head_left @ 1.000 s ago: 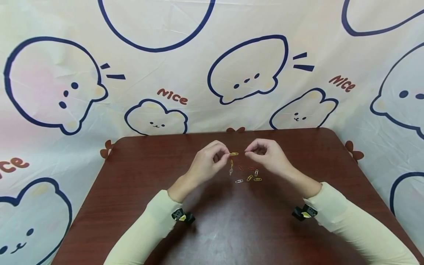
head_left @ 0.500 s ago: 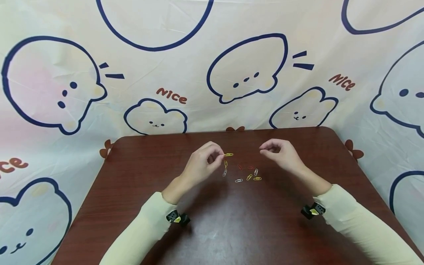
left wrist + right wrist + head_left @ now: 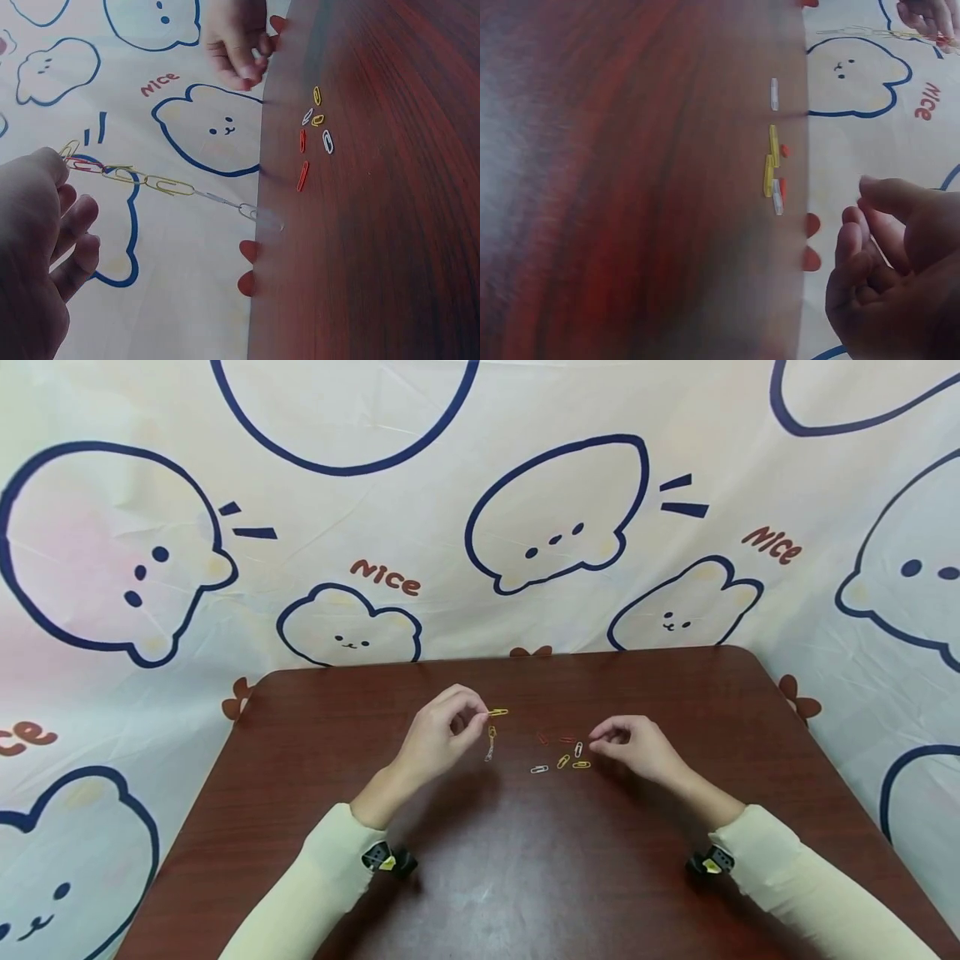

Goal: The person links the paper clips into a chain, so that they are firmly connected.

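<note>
Currently, left hand [image 3: 433,737] pinches linked paperclip chain [image 3: 169,185]; right hand [image 3: 637,745], loosely curled, holds nothing; six clips [image 3: 563,762] remain unlinked.

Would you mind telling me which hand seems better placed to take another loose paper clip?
Probably the right hand: it appears to hold nothing and is near a loose white wire paper clip, while the left hand pinches a chain of yellow, red and white wire paper clips.
</note>
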`<state>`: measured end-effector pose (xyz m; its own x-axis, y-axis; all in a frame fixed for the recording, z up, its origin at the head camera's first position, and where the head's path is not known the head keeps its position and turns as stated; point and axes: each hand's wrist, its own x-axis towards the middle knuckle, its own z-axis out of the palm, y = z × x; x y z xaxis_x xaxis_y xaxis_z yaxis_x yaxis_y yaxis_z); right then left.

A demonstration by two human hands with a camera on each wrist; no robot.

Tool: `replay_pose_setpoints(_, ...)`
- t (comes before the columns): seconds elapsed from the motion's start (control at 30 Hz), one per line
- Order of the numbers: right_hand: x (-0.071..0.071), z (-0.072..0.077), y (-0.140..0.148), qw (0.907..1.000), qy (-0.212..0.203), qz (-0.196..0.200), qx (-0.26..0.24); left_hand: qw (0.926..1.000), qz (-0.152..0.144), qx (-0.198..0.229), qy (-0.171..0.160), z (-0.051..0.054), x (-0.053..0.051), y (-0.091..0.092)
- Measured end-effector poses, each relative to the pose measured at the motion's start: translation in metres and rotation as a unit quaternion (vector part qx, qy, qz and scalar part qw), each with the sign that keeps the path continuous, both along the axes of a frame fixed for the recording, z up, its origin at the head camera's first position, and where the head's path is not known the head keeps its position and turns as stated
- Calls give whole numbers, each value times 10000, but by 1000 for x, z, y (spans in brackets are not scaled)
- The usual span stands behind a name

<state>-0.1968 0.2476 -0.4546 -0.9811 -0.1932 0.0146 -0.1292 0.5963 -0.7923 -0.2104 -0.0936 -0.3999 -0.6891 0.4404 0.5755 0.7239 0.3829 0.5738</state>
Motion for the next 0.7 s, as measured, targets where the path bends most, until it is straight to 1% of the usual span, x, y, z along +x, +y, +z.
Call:
replay_pose_setpoints(0.17, 1, -15, 0, 9995, -26, 149, 271, 10000, 23, 19, -43, -1, -1, -3)
replay_pose_setpoints(0.37, 0, -30, -3, 9987, -76, 231, 450, 10000, 4, 38, -37, -2, -2, -4)
replay_pose_setpoints(0.53, 1, -34, -8, 9971, 66, 259, 712, 10000, 25, 69, -32, -2, -2, -5)
replay_pose_setpoints(0.7, 1, -34, -11, 9953, 148, 199, 941, 9999, 15, 105, 21, -1, -2, -4)
